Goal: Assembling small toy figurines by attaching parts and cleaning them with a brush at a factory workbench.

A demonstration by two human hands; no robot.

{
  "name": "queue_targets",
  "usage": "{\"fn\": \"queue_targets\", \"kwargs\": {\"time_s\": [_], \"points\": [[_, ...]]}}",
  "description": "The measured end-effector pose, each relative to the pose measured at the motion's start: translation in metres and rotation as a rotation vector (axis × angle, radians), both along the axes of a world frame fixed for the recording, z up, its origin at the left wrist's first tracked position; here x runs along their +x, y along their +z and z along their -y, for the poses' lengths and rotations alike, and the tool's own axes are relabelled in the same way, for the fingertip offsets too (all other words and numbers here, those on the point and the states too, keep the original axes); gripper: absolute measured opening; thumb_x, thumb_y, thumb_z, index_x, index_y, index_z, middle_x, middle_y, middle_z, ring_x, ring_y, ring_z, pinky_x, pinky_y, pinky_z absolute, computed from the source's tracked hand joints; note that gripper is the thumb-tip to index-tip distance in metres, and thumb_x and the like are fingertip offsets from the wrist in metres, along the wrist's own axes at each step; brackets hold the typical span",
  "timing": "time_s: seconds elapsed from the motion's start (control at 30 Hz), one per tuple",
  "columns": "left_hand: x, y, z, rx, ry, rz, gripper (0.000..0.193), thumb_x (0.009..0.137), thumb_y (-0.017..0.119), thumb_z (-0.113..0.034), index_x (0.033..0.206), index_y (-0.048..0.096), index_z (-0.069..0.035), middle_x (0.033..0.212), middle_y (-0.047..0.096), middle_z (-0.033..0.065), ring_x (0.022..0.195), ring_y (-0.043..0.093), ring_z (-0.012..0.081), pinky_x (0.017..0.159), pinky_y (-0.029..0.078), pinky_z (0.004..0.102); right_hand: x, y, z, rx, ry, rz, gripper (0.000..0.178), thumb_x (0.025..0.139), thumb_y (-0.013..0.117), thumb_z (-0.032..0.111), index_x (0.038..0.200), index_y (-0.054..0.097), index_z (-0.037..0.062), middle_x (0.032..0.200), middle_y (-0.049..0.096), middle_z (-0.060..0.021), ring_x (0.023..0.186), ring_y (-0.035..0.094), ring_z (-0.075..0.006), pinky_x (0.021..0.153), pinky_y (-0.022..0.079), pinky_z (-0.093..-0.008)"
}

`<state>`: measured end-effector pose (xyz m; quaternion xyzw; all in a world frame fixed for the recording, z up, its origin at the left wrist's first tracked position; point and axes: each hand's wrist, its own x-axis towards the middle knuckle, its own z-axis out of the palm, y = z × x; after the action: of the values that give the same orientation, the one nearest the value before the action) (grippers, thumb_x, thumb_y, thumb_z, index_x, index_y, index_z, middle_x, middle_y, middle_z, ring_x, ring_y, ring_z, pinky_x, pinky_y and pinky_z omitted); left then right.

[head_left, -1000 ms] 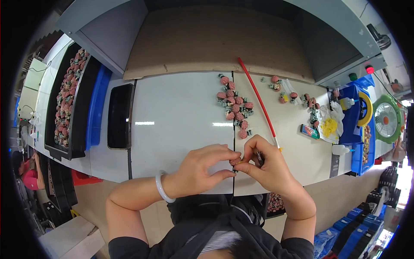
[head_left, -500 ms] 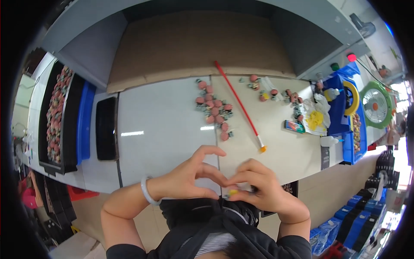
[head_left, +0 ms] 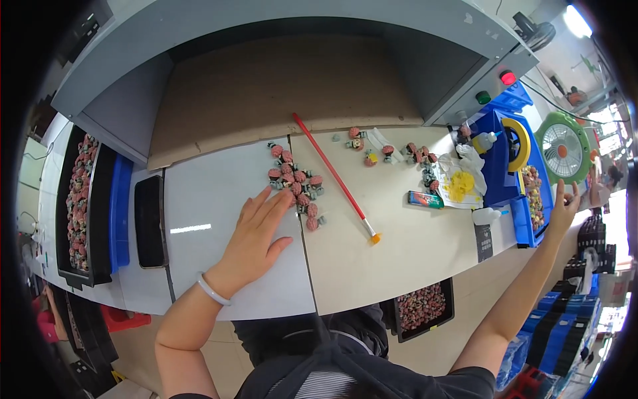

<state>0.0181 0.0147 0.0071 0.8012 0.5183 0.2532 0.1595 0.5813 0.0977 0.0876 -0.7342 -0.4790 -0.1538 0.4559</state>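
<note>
My left hand (head_left: 256, 229) lies with its fingers stretched out over the light table, fingertips at a cluster of small figurines with round pink tops and grey-green bases (head_left: 300, 179). Nothing shows in its grasp. My right hand (head_left: 563, 206) is held far out to the right, beside the blue bin (head_left: 524, 229) of small pieces. Between its thumb and fingers a small dark, pinkish thing shows, apparently a figurine. A red-handled paintbrush (head_left: 337, 178) with a yellow-stained tip lies right of the cluster. More figurines (head_left: 419, 155) stand farther right.
Yellow paint (head_left: 458, 186) covers a sheet near crumpled tissue and a small printed box (head_left: 425, 199). White bottles (head_left: 486, 216), a yellow tape ring (head_left: 518, 145) and a green fan (head_left: 562, 147) stand right. A phone (head_left: 150, 223) and a black tray (head_left: 78, 219) of figurines lie left.
My hands have parted from in front of my body. The left has reached forward to the figurine cluster; the right has swung far right past the blue bin. The view has shifted.
</note>
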Motion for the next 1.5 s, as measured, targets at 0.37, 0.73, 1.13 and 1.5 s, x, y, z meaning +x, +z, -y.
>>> {"fn": "queue_targets", "kwargs": {"time_s": [0.37, 0.73, 1.13, 1.5], "points": [[-0.013, -0.008, -0.003, 0.056, 0.079, 0.083, 0.028, 0.068, 0.061, 0.002, 0.095, 0.055, -0.001, 0.096, 0.052, 0.0098, 0.086, 0.052, 0.0247, 0.073, 0.045, 0.0323, -0.304, -0.008, 0.035, -0.493, 1.151, -0.528, 0.029, 0.073, 0.058, 0.002, 0.102, 0.053, 0.0019, 0.07, 0.042, 0.0038, 0.062, 0.038, -0.0024, 0.053, 0.03, -0.0158], [-0.017, 0.011, 0.015, -0.879, -0.114, 1.299, 0.033, 0.089, 0.049, -0.016, 0.113, 0.031, -0.004, 0.107, 0.056, 0.0175, 0.089, 0.058, 0.0157, 0.079, 0.047, 0.0293, -0.392, -0.054, 0.047, -0.556, 1.515, -0.476, 0.032, 0.059, 0.073, -0.001, 0.088, 0.063, 0.0048, 0.068, 0.048, 0.0003, 0.054, 0.038, -0.0063, 0.046, 0.029, -0.0198], [-0.018, 0.014, 0.02, -0.926, -0.051, 1.417, 0.018, 0.081, 0.057, -0.001, 0.099, 0.052, 0.0, 0.099, 0.058, 0.0121, 0.097, 0.056, 0.0178, 0.087, 0.044, 0.0304, -0.396, -0.06, 0.06, -0.189, 1.62, -0.266, 0.035, 0.052, 0.082, 0.006, 0.076, 0.056, 0.0043, 0.059, 0.048, -0.0013, 0.047, 0.041, -0.0111, 0.04, 0.03, -0.0232], [-0.017, 0.009, 0.022, -0.834, -0.161, 1.373, 0.024, 0.083, 0.056, -0.003, 0.106, 0.052, -0.002, 0.105, 0.055, 0.0112, 0.097, 0.055, 0.0169, 0.085, 0.045, 0.0291, -0.39, -0.064, 0.061, -0.086, 1.675, -0.078, 0.037, 0.054, 0.08, 0.008, 0.081, 0.056, 0.0026, 0.057, 0.046, -0.002, 0.046, 0.046, -0.0151, 0.039, 0.034, -0.0238]]}}
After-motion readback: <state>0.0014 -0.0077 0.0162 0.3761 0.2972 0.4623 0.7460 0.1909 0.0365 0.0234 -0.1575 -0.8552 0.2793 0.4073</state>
